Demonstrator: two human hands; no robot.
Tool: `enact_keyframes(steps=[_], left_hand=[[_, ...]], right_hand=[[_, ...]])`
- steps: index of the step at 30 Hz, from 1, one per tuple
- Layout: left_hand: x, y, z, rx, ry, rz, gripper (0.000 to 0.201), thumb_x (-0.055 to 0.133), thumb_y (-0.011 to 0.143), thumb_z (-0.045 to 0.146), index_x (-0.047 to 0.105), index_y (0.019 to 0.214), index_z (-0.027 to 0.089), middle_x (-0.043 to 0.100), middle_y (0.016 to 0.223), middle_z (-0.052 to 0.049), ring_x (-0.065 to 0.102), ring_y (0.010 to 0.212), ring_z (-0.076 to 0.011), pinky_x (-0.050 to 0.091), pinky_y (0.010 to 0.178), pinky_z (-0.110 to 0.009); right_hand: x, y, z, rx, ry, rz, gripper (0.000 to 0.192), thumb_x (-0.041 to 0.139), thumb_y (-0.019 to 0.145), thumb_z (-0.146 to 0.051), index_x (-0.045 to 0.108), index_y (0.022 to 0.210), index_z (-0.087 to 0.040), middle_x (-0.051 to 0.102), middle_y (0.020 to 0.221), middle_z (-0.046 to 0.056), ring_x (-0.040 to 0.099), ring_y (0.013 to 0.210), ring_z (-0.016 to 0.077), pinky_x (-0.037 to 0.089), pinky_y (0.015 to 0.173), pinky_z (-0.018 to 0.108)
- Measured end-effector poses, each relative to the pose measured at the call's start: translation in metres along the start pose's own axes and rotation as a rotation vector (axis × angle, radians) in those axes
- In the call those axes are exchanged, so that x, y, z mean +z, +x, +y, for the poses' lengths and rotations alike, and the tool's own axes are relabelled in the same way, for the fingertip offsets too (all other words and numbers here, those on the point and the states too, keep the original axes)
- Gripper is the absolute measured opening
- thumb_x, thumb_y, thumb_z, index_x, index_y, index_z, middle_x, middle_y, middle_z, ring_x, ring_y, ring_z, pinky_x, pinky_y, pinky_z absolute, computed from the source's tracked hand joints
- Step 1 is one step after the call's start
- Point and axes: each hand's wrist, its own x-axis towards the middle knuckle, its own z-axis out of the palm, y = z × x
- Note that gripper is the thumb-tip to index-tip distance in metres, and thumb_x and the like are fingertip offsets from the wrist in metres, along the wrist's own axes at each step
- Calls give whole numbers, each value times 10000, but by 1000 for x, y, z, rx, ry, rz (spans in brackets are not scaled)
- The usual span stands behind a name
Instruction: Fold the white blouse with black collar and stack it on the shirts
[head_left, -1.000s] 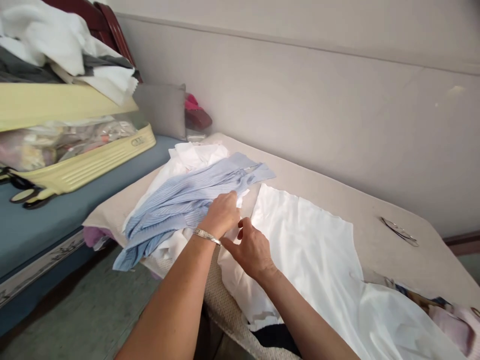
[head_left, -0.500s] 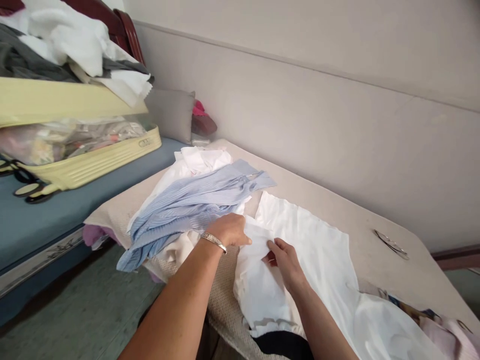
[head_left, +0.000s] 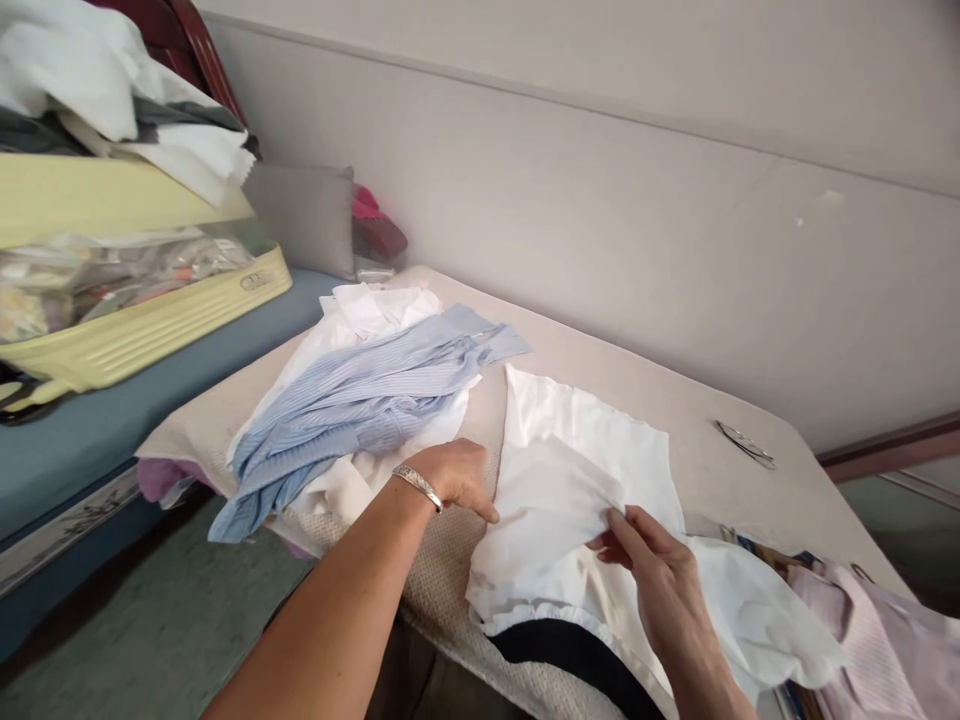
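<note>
A white garment (head_left: 547,480) lies spread in front of me, with a black band (head_left: 570,645) along its near edge. At its left edge is my left hand (head_left: 457,478), wearing a silver bracelet; its fingers are curled and closed at the cloth, partly hidden. A layer of the white fabric is pinched between the thumb and fingers of my right hand (head_left: 654,550), raised slightly over the garment. Left of the garment, a blue striped shirt (head_left: 367,395) rests on other white clothes (head_left: 382,308).
Beyond the clothes, glasses (head_left: 745,444) lie on the beige bed cover (head_left: 600,360) near the wall. Pink clothing (head_left: 862,640) is at the right edge. An open yellow suitcase (head_left: 165,330) stands at left, beside a grey pillow (head_left: 304,215).
My right hand has moved right and toward me, drawing the pinched white layer across the garment. The left hand stays near the garment's left edge. The view has shifted slightly right.
</note>
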Motion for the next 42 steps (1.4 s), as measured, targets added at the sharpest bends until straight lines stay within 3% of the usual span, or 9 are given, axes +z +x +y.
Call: enact_keyframes(steps=[9,13,16,19,22,28,33,37,42], left_hand=[[24,3,32,140,181,14,531,869,639,505,771,984,114,749,1062,-197,732,953,-326,580,763,-348],[39,6,44,186,217,-11,550,867,641,531,776,1008,131,753,1049,-178,724,979,-334,590,823,-383],[45,11,47,216,237,-27,535,856,660,521,777,1022,134,755,1033,-175,721,989,-332,595,843,-395],[49,13,50,223,255,-68,516,862,668,467,777,1056,137,762,1017,-169,728,983,-325,598,851,-384],[55,16,55,225,262,-128,505,883,651,388,779,1070,125,764,1014,-180,729,990,-336,603,854,-394],[57,25,54,233,208,-158,377,909,598,369,797,889,156,772,931,-159,736,909,-333,602,740,-391],[34,19,33,284,188,-79,219,813,725,381,778,777,172,766,853,-109,720,841,-263,544,678,-307],[20,11,17,281,106,21,52,726,741,192,775,737,173,744,765,-78,683,731,-209,494,629,-264],[23,10,20,257,147,-2,202,625,693,52,782,779,146,741,776,-78,652,690,-194,440,576,-263]], right_hand=[[-28,-19,53,59,-350,-188,497,576,836,-679,448,587,-269,582,564,16,594,635,239,456,652,364],[-28,16,33,13,-743,49,434,541,812,-732,563,715,-310,703,772,59,648,719,294,450,655,406],[-2,56,6,-143,-857,147,366,449,915,-643,603,905,-311,737,987,87,682,887,310,474,724,415],[45,101,-15,-355,-951,-3,409,343,1006,-498,624,1145,-236,702,1198,128,644,1106,310,475,912,428],[91,145,-21,-472,-1028,-209,537,327,1041,-469,519,1408,-128,508,1506,162,429,1413,299,365,1121,435],[126,205,-10,-323,-1032,-242,677,327,1050,-547,269,1597,-152,151,1691,139,99,1555,328,134,1215,600],[80,191,-21,-302,-972,-282,538,362,1052,-511,424,1488,-201,415,1588,114,406,1439,223,344,1139,364],[13,113,-9,-143,-999,-156,428,371,1022,-543,579,1170,-200,711,1108,104,668,998,264,477,829,368],[-36,29,36,4,-893,-155,420,518,909,-649,555,954,-233,705,880,56,654,788,250,440,683,348]])
